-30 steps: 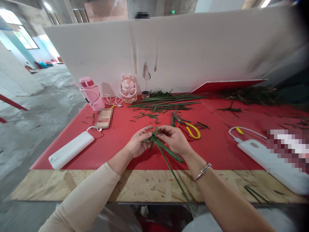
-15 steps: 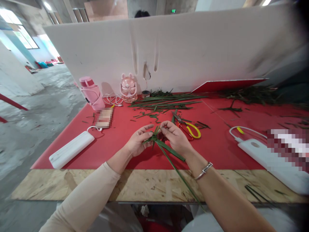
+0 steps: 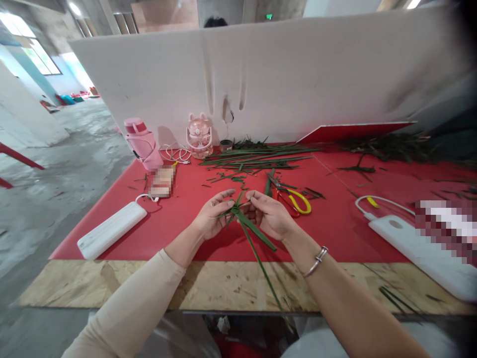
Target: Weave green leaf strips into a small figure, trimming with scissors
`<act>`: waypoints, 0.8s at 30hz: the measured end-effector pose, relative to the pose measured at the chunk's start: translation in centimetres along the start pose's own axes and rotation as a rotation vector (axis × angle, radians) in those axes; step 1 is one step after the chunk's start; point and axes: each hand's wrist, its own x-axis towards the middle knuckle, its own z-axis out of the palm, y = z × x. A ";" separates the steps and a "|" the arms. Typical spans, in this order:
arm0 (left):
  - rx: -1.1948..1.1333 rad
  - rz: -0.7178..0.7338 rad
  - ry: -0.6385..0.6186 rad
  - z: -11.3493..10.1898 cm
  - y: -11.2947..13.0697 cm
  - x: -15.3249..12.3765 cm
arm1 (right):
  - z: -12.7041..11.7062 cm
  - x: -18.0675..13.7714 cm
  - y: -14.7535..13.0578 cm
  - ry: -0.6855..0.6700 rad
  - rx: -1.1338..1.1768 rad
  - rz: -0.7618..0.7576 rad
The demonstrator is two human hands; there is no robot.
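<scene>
my left hand [image 3: 213, 219] and right hand [image 3: 270, 215] both pinch a small knot of flat, glossy green leaf strips [image 3: 257, 232] above the middle of the red worktop [image 3: 179, 219], two long blades trailing toward 5 o'clock. yellow-handled scissors [image 3: 292, 198] lie at 2 o'clock, two pink bottles [image 3: 142, 143] at 11, and two smooth white power banks [image 3: 111, 229] at 9 and 3.

Scissors [image 3: 292, 199] lie just right of my hands [image 3: 270, 217], power bank [image 3: 112, 229] well left, leaf strips [image 3: 257, 156] behind, all on the desk [image 3: 208, 288]

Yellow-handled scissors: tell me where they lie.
In the head view the scissors lie on the red mat, just beyond the right hand, right of centre.
</scene>
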 end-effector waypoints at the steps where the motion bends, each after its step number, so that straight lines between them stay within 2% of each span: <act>1: 0.040 0.027 0.030 0.0 0.1 0.0 | 0.0 -0.1 -0.1 0.014 -0.010 0.026; 4: 0.162 0.144 0.114 -0.1 0.1 0.3 | -0.2 -0.2 -0.4 0.052 -0.145 0.087; 8: 0.134 0.209 0.167 -0.4 -0.4 0.7 | 0.0 -0.1 0.0 -0.039 -0.335 0.124; 11: -0.014 0.161 0.248 -0.6 -0.7 0.9 | 0.3 0.2 0.7 -0.007 -0.273 0.033; 13: -0.060 0.126 0.232 -0.7 -0.7 0.8 | 0.6 0.4 1.1 0.050 -0.211 0.001; 17: 0.117 0.221 0.161 -0.5 -0.8 0.5 | 0.9 0.6 1.6 0.127 -0.100 -0.025; 20: 0.212 0.262 0.198 -0.1 -1.0 0.4 | 1.2 0.6 1.9 0.110 -0.091 -0.021; 24: 0.195 0.227 0.234 0.1 -1.3 0.5 | 1.4 0.8 2.7 0.089 -0.122 -0.017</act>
